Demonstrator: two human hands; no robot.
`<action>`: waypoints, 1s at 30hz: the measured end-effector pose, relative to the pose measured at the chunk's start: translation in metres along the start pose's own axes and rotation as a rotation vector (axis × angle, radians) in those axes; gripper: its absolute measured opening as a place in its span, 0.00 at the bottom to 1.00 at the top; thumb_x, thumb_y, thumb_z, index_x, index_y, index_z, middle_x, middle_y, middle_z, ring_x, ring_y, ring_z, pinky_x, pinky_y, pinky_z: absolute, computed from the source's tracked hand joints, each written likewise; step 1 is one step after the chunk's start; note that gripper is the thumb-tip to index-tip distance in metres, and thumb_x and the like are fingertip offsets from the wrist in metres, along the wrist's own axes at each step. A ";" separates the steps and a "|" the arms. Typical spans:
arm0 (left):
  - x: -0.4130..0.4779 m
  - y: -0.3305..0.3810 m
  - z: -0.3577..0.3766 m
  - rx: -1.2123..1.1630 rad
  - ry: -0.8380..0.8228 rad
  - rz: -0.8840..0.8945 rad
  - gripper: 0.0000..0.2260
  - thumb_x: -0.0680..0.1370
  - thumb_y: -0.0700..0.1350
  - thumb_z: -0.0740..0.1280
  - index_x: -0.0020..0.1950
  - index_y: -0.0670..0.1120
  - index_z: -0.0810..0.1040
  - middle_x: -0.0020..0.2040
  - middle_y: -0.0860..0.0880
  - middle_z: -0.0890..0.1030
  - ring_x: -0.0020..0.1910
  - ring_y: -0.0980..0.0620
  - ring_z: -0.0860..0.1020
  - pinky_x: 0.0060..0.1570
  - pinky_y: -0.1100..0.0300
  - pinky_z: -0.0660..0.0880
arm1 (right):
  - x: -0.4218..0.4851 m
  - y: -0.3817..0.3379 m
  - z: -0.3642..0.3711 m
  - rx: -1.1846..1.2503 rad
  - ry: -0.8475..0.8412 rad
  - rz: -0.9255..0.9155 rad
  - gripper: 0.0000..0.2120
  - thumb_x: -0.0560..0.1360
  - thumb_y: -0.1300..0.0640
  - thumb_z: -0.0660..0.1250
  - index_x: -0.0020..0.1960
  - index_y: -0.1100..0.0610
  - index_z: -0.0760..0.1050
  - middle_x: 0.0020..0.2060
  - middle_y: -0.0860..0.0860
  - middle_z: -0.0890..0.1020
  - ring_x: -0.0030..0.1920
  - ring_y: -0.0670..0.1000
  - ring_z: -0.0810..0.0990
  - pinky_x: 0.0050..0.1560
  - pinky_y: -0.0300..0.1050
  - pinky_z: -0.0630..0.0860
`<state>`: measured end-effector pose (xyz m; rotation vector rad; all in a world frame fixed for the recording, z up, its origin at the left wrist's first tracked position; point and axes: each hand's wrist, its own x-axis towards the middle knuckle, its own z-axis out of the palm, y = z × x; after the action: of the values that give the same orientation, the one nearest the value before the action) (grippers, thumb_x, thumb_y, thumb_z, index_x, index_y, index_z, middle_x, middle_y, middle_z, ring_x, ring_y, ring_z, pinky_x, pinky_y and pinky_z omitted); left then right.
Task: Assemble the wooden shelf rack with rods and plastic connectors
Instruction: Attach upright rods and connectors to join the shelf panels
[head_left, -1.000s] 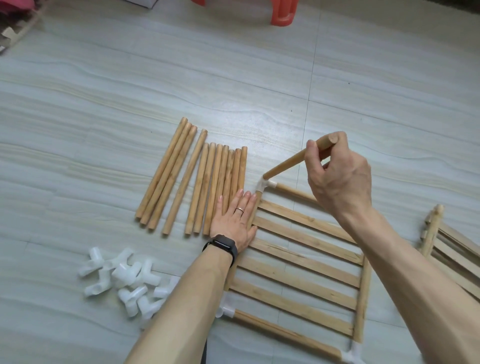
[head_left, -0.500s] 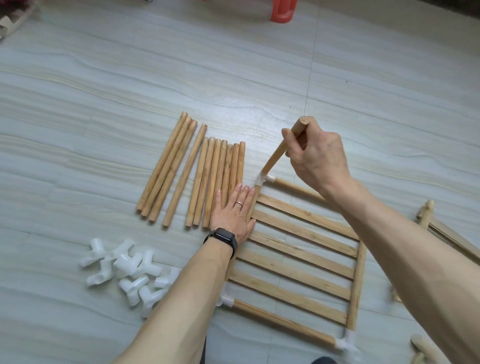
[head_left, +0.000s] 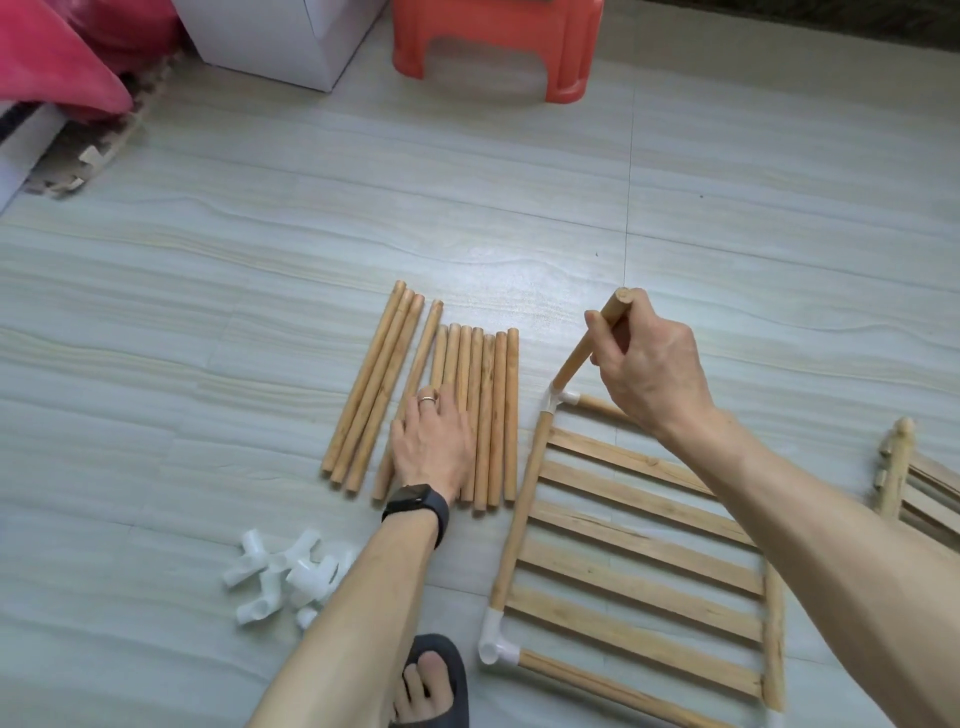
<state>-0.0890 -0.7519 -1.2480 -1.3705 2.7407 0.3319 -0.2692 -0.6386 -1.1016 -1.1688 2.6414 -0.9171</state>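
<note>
Head view, floor work. Right hand (head_left: 649, 364) grips the standing rod (head_left: 574, 358) near its top end, with thumb and curled fingers wrapped round it. The rod's cut top face shows just above my knuckles. It leans toward the far right. Its lower end sits in the white corner connector (head_left: 558, 402) at the far-left corner of the slatted panel (head_left: 639, 551). The panel lies flat on the tiled floor (head_left: 208, 312), right of centre. Its left side rod runs near to a second connector (head_left: 493, 642) at the near-left corner, where one round socket faces up toward me. Left hand (head_left: 434, 447) lies back-up on the loose rods (head_left: 374, 384), which rest side by side in a row just left of the panel, running near to far. My fingers are bent down onto the middle rods and the fingertips are hidden, so I cannot tell whether they close round one. A ring (head_left: 427, 399) is on one finger and a black watch (head_left: 415, 504) is on the wrist. Spare connectors (head_left: 283, 571) sit heaped on the floor at near left, apart from the rods. Another panel (head_left: 898, 478) is partly cut off at the right edge. On the far side stand an orange stool (head_left: 493, 47) and a white box (head_left: 280, 36), with pink cloth (head_left: 57, 57) at far left. My sandalled foot (head_left: 431, 686) shows at the near edge, just left of the near-left connector.
</note>
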 end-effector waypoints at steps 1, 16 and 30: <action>0.004 -0.009 -0.004 0.016 -0.027 -0.083 0.18 0.83 0.51 0.58 0.70 0.46 0.68 0.66 0.43 0.75 0.65 0.44 0.73 0.58 0.49 0.71 | -0.001 0.000 0.001 0.003 0.005 -0.006 0.11 0.83 0.51 0.62 0.51 0.59 0.70 0.33 0.56 0.82 0.34 0.62 0.80 0.40 0.58 0.76; 0.021 -0.013 -0.028 -0.221 -0.161 -0.127 0.12 0.84 0.47 0.58 0.64 0.44 0.70 0.60 0.43 0.77 0.54 0.43 0.79 0.47 0.50 0.75 | 0.003 0.004 0.001 0.030 -0.014 0.028 0.10 0.83 0.49 0.62 0.52 0.57 0.69 0.34 0.54 0.82 0.35 0.60 0.80 0.41 0.57 0.77; -0.061 0.107 -0.075 -0.323 -0.166 0.706 0.08 0.84 0.54 0.57 0.61 0.53 0.66 0.47 0.54 0.72 0.37 0.53 0.73 0.33 0.61 0.67 | -0.090 0.040 -0.066 0.427 -0.246 0.358 0.17 0.74 0.34 0.64 0.46 0.47 0.80 0.39 0.44 0.85 0.35 0.47 0.85 0.40 0.44 0.80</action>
<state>-0.1344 -0.6585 -1.1481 -0.3161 3.0095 0.9009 -0.2539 -0.5229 -1.0829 -0.6370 2.2061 -1.1049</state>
